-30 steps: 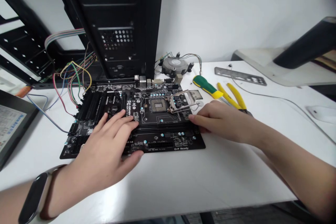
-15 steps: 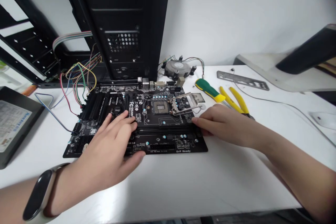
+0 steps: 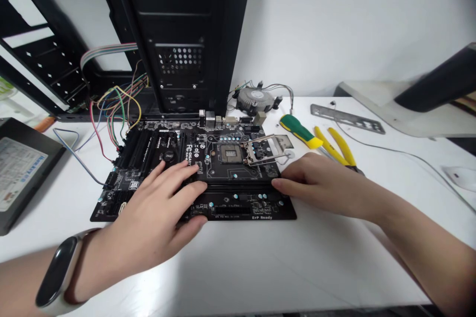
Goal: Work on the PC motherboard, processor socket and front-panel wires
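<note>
Since that Gigabyte motherboard (image 3: 238,199) is light, stiff but fragile, I'd grab it by the edges; it's flat on the white desk (image 3: 260,267), left hand (image 3: 152,213) and right hand (image 3: 316,183) resting open on it, nothing clamped.

"What lies on the white bench (image 3: 238,267)?"

"A motherboard (image 3: 238,210), flat, with a CPU cooler (image 3: 256,100) behind it."

"And to its right?"

"A green-and-yellow screwdriver (image 3: 300,131), yellow-handled pliers (image 3: 334,146), a metal I/O shield (image 3: 347,119). A labelled black box (image 3: 22,173) sits left."

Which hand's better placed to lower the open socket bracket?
Right, probably: the right hand sits just below the open socket bracket, while the left hand lies farther off, across the motherboard.
</note>
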`<state>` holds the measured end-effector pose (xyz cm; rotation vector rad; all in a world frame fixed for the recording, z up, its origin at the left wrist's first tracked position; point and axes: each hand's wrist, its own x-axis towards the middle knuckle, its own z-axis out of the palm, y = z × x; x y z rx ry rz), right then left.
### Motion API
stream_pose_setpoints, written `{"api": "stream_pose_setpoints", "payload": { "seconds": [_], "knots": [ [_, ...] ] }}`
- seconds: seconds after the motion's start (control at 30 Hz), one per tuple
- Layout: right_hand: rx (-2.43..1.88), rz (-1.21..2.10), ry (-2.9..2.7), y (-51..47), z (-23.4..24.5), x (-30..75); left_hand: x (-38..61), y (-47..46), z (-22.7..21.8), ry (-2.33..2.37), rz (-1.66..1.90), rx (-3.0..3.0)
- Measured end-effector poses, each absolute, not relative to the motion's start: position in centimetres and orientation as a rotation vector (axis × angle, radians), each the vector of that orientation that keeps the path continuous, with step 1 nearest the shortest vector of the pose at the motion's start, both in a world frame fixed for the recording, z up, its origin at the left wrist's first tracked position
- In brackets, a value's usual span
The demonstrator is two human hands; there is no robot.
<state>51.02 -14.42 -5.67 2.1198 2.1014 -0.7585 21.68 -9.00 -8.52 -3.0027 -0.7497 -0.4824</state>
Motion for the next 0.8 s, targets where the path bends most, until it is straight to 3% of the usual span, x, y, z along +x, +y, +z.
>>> {"api": "stream_pose_setpoints", "payload": {
  "seconds": [0.8],
  "knots": [
    [2.062,-0.777,2.135,-14.4,-5.58,51.37,21.77,-8.85,-8.75,-0.749,-0.54,-3.04]
  ]
}}
